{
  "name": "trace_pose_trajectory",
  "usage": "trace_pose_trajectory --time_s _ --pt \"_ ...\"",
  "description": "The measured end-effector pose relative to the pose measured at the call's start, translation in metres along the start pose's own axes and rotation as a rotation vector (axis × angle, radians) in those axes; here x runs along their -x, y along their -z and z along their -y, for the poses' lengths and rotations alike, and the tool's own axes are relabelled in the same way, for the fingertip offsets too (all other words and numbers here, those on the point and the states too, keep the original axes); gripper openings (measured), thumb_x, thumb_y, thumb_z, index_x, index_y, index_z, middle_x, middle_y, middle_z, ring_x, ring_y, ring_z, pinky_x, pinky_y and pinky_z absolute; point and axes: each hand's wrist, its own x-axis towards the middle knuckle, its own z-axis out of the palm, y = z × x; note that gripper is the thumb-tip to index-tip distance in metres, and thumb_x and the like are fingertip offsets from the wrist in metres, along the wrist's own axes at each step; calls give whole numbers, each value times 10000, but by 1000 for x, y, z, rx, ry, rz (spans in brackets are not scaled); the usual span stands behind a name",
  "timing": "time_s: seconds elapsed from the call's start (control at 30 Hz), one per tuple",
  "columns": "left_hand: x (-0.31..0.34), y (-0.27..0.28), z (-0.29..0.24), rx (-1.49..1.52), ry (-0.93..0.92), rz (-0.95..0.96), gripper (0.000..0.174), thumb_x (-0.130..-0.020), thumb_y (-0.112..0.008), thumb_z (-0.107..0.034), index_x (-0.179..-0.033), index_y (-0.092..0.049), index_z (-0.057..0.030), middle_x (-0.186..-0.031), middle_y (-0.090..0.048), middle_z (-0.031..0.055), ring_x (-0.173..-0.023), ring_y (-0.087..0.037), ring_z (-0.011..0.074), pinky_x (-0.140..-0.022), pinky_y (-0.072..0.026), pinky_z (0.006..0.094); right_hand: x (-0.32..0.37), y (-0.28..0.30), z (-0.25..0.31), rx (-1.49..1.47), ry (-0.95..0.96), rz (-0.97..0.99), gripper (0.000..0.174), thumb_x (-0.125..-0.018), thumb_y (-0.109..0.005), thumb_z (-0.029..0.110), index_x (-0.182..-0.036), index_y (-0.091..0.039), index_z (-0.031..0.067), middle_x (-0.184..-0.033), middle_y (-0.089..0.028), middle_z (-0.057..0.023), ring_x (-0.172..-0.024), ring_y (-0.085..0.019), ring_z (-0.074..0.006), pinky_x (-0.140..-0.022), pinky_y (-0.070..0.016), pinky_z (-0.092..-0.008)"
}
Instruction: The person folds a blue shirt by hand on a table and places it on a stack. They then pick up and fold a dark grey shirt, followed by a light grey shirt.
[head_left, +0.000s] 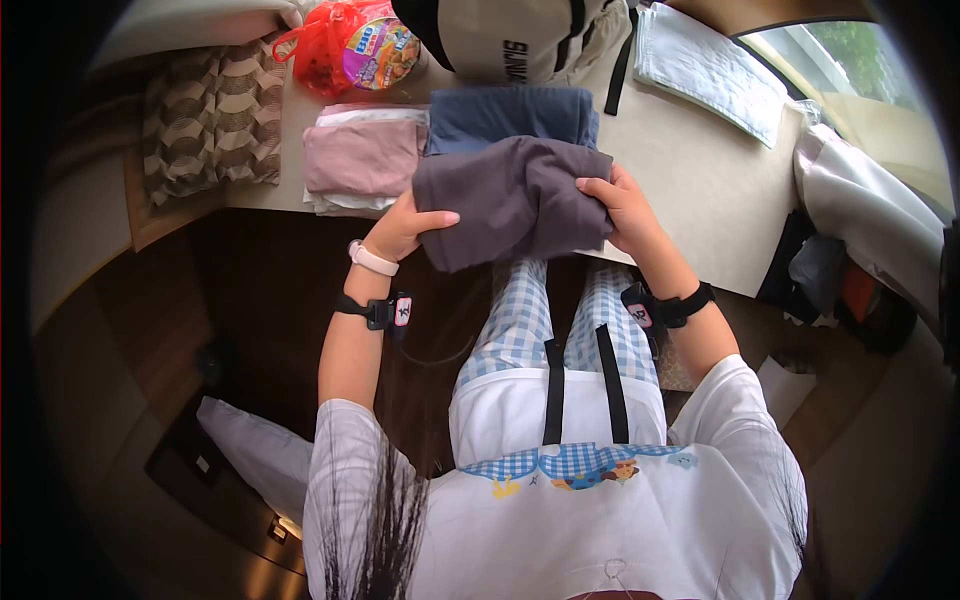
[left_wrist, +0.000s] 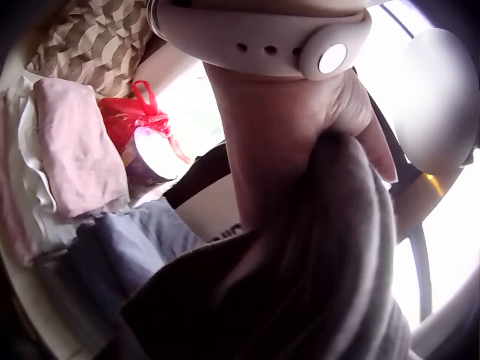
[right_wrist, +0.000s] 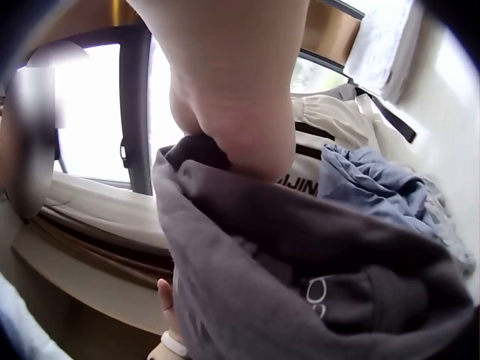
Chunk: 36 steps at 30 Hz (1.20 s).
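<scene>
A dark purple-grey folded cloth is held up between both hands, over the front edge of the ledge. The left hand grips its left end, thumb on top and fingers beneath. At its right end the right hand pinches it the same way. In the right wrist view the cloth hangs in loose layers with small white marks inside. Just behind it lies a blue folded cloth, and left of that a pink folded stack.
On the ledge stand a red bag with a round colourful container and a white-and-black bag. A patterned cushion is at the left; a pale folded cloth lies near the window at the right.
</scene>
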Motion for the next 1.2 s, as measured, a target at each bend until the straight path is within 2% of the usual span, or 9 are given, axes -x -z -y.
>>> trace_pose_trajectory --time_s 0.2,0.33,0.57,0.63,0.9,1.03,1.1,1.17,1.2 --pt "8 22 -19 30 -2 81 542 -710 -621 13 -1211 -416 1 -1162 -505 64 -1081 -465 163 -944 -343 296 22 -20 33 450 203 193 220 -763 -584 41 -968 -504 40 -908 -536 -2 -858 -489 -65 -778 -394 -216" --pt "-12 32 -30 111 32 37 484 -748 -593 -28 -1201 -425 6 -1153 -510 72 -1062 -477 162 -930 -353 291 15 -1 40 312 115 80 260 -780 -604 85 -1015 -506 36 -944 -542 -11 -884 -496 -79 -787 -396 -221" --pt "-121 65 9 101 54 -162 519 -744 -623 -67 -1210 -400 -18 -1117 -513 79 -1023 -500 175 -870 -418 302 -99 40 -2 316 114 -216 627 -757 -652 187 -1248 -300 21 -1082 -533 -130 -1035 -475 -183 -867 -385 -324" --pt "-134 66 24 -83 21 -222 536 -733 -631 -50 -1213 -393 -23 -1110 -515 86 -1007 -516 181 -855 -433 298 -109 40 -24 629 297 -291 658 -734 -648 78 -1282 -283 75 -1048 -532 -136 -988 -503 -187 -841 -409 -310" --pt "-127 75 16 63 104 -216 567 -692 -650 -5 -1194 -385 7 -1114 -515 119 -986 -519 199 -868 -412 313 -120 60 -56 535 450 -459 627 -659 -661 24 -1200 -350 89 -964 -544 -128 -811 -553 -193 -720 -450 -298" --pt "-124 59 18 -545 -266 -645 555 -747 -655 -148 -1190 -376 34 -1174 -457 175 -1006 -483 255 -884 -382 342 -103 67 -72 511 460 -750 604 -705 -672 122 -1190 -325 27 -917 -513 -115 -666 -530 -155 -599 -455 -297" --pt "-111 40 17 -1252 -513 -784 624 -771 -629 -288 -1249 -341 -10 -1266 -344 230 -1140 -367 348 -964 -288 426 -92 81 -95 434 366 -870 517 -738 -636 147 -1149 -347 22 -918 -518 -128 -633 -536 -172 -571 -445 -301" --pt "-105 -6 22 -1407 -517 -674 667 -774 -604 -353 -1297 -305 -64 -1317 -247 246 -1208 -256 380 -990 -196 494 -81 107 -134 447 232 -927 485 -732 -619 173 -1116 -369 17 -841 -548 -151 -697 -552 -251 -640 -446 -347" --pt "-104 -28 25 -1487 -524 -631 689 -776 -592 -385 -1321 -287 -92 -1343 -198 255 -1242 -201 397 -1003 -150 527 -72 124 -158 515 152 -907 452 -755 -593 133 -1118 -354 9 -845 -540 -121 -587 -569 -180 -541 -463 -295"
